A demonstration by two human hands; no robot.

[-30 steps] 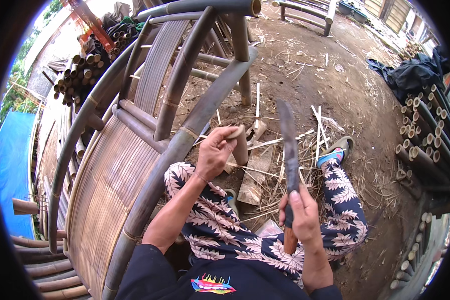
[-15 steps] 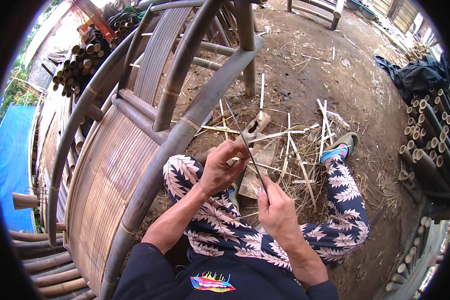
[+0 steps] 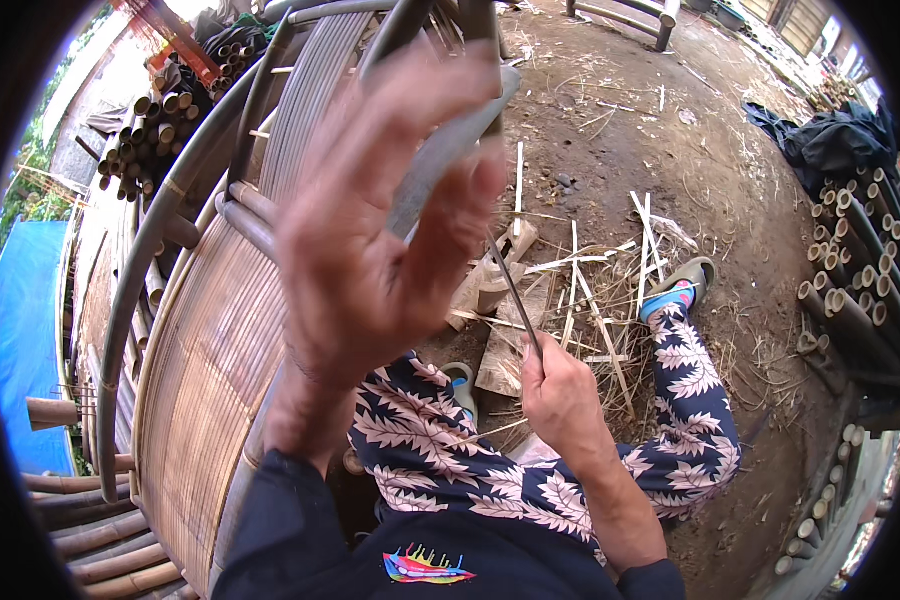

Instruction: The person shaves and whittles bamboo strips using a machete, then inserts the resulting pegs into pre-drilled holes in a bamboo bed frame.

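Observation:
My left hand [image 3: 370, 220] is raised close to the camera, blurred by motion. Its thumb stands apart from the curled fingers, and nothing shows between them. It covers part of the bamboo chair [image 3: 205, 370] on my left. Above my lap, my right hand [image 3: 562, 400] is closed around the lower end of a long, thin, dark-bladed knife [image 3: 514, 295]; the handle is hidden in the fist. The blade points up and to the left. Beyond it on the ground lie a flat wooden block [image 3: 510, 350] and pale split bamboo strips [image 3: 588, 300].
Bamboo shavings [image 3: 660, 380] cover the dirt floor around my feet. At the right stands a stack of cut bamboo poles [image 3: 855, 260] with dark cloth [image 3: 835, 145] over it. More poles [image 3: 155, 130] are piled at the far left, near a blue tarp [image 3: 35, 340].
My left hand has left the knife blade and swung up toward the camera, its fingers parting. My right hand still grips the knife, nearly in place.

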